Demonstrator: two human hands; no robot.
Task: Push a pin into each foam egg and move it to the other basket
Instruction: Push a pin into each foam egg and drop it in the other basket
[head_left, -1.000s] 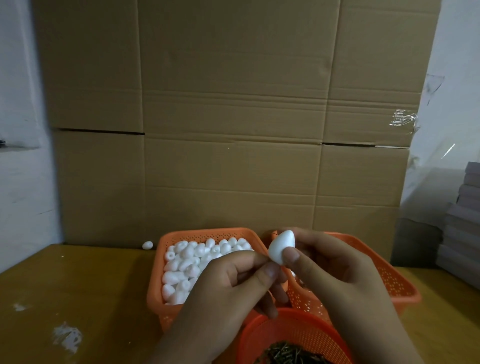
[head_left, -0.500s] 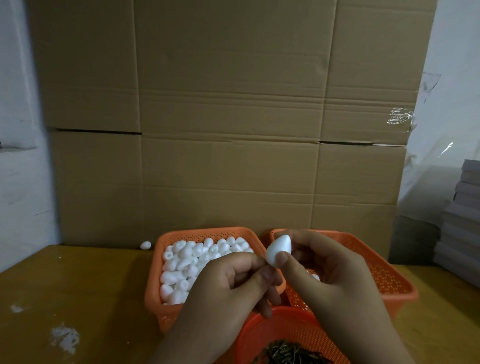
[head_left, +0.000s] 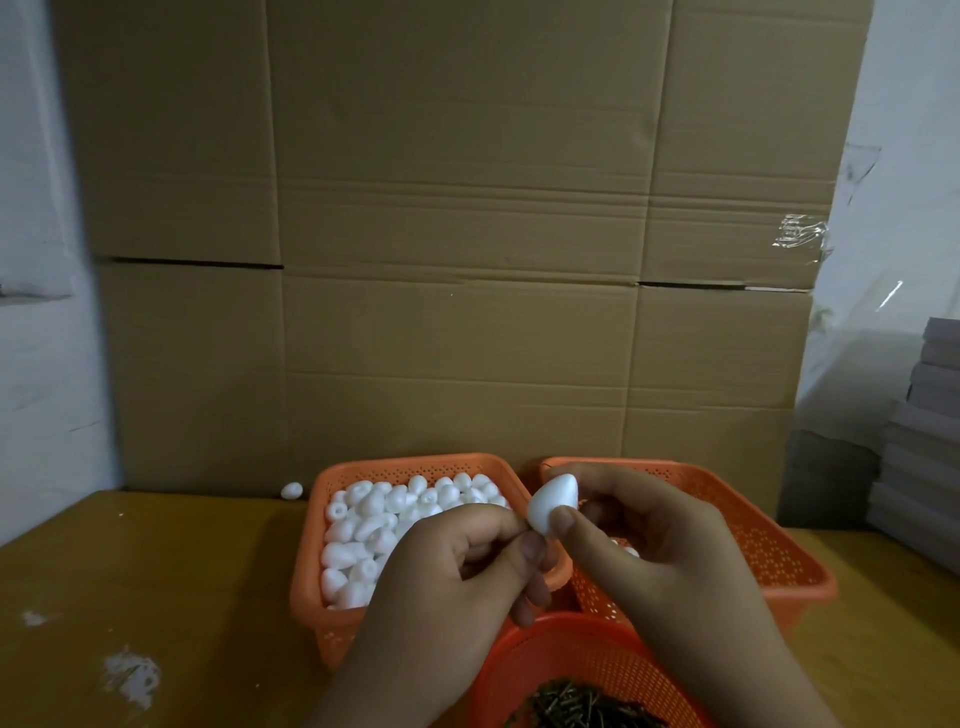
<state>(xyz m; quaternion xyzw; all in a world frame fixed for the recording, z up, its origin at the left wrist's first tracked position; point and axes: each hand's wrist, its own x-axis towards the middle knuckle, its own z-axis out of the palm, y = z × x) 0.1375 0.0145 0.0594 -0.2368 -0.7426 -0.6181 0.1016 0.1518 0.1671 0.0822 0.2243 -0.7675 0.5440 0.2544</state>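
Note:
My right hand (head_left: 660, 551) holds a white foam egg (head_left: 553, 503) between thumb and fingers, above the gap between two orange baskets. My left hand (head_left: 467, 577) has its thumb and forefinger pinched together right at the egg's lower end; a pin between them is too small to see. The left basket (head_left: 363, 467) is full of several white foam eggs (head_left: 374, 512). The right basket (head_left: 769, 551) is mostly hidden behind my right hand, with a few eggs showing inside. A round orange basket (head_left: 587, 649) of dark pins (head_left: 576, 706) sits nearest me.
One stray foam egg (head_left: 292, 490) lies on the wooden table (head_left: 156, 571) by the cardboard wall (head_left: 457, 260). A stack of grey boards (head_left: 919, 441) stands at the right edge. White smears mark the table at the left.
Both hands stay together at the egg. The egg has turned slightly in my right hand and my left pinch has stayed at its lower end.

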